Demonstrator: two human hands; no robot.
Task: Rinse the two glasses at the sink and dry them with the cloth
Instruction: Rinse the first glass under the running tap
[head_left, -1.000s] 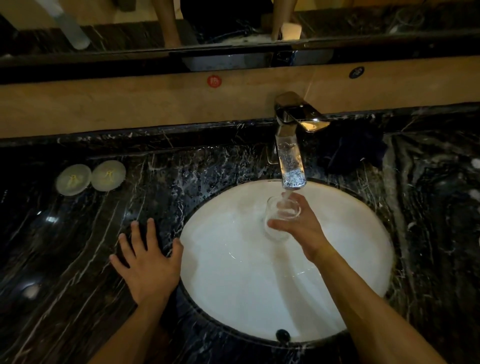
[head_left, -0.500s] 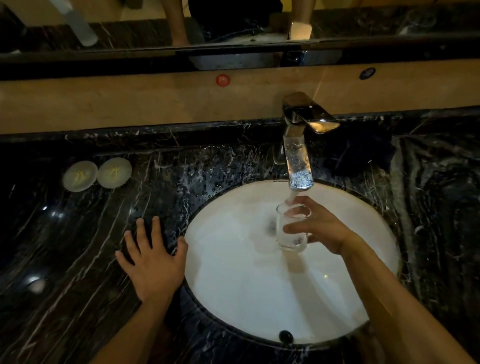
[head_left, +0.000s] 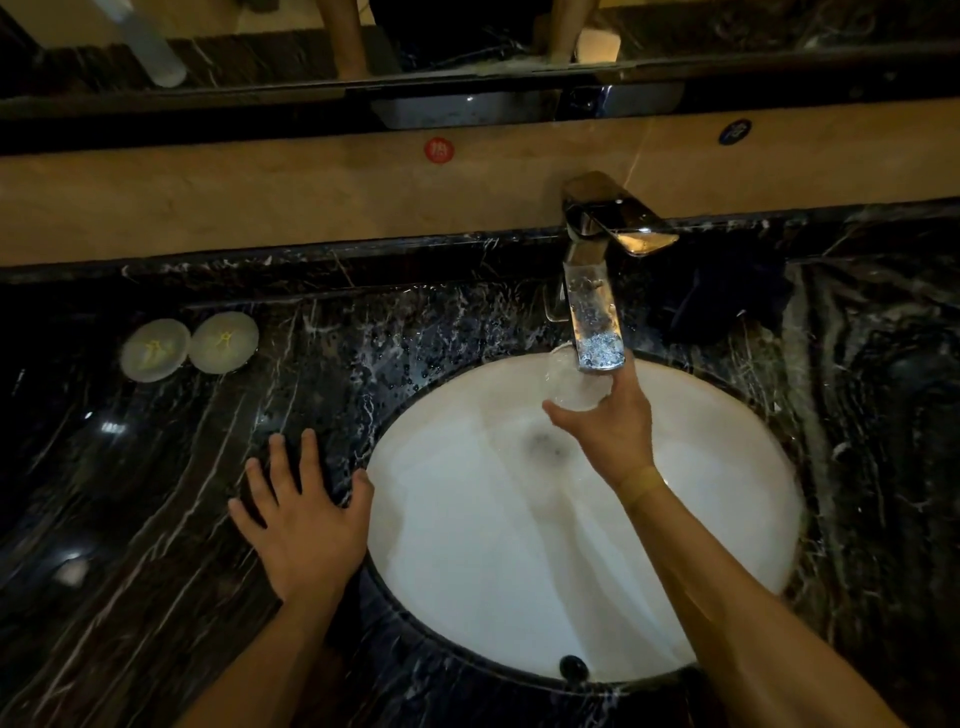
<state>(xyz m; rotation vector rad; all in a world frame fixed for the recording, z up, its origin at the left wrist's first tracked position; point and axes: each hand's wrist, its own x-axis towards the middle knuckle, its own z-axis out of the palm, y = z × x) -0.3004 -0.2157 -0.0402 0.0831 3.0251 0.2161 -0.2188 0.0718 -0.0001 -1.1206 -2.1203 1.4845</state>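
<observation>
Glass (head_left: 575, 383) raised to faucet (head_left: 595, 322), right hand (head_left: 610, 428)

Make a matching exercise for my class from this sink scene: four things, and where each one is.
Things:
1. glass
2. left hand
3. dark cloth
4. two round discs

Places:
A. flat on the countertop, left of the basin
B. under the tap spout, held by the right hand
C. far left on the counter
D. right of the tap

Pairs: 1-B, 2-A, 3-D, 4-C

Glossy veined marble counter (head_left: 156, 493), chrome faucet (head_left: 597, 291)
</observation>
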